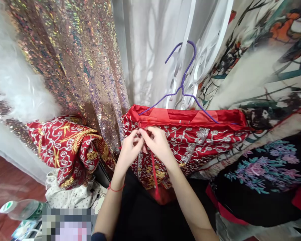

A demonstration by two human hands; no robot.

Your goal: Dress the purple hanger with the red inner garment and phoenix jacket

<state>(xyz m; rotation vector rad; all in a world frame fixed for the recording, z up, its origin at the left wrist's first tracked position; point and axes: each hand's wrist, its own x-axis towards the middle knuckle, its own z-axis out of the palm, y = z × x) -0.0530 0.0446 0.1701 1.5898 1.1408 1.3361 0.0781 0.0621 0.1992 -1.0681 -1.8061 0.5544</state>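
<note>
A red garment with silver and gold embroidery hangs from a purple wire hanger in front of me. My left hand and my right hand meet at its upper left edge, fingers pinched together on a thin red tie that dangles below them. A red string bracelet circles my left wrist. What the fingertips grip is partly hidden.
Sequined fabric and white fluffy material hang at left. Another red embroidered piece lies bunched lower left. Printed floral garments hang at right. White hangers sit behind. A plastic bottle lies on the wooden floor.
</note>
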